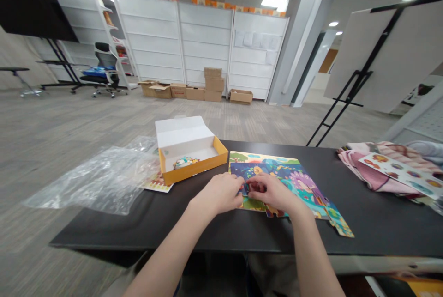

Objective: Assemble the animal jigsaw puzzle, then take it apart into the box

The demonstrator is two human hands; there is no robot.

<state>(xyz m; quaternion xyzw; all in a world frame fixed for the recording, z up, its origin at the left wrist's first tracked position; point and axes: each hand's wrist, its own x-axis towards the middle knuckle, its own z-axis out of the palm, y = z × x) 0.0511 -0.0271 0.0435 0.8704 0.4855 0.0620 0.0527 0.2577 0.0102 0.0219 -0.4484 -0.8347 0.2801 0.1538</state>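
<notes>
A colourful jigsaw puzzle (306, 186) lies on the black table, its dark blue part joined to green and turquoise scenery. My left hand (224, 192) rests on its left side with the fingers curled and pressed together; what is under the fingertips is hidden. Close beside it, my right hand (272, 190) is bent over the puzzle, thumb and forefinger pinched at what looks like a puzzle piece, mostly covered by the fingers. The fingertips of both hands nearly meet. A strip of joined pieces (339, 221) sticks out at the puzzle's lower right corner.
An open yellow box (194, 171) with a few pieces inside stands left of the puzzle, partly over a printed sheet (158, 183). Crumpled clear plastic (104, 179) hangs over the table's left edge. Pink cloths (363, 167) and a sticker sheet (403, 174) lie at the right.
</notes>
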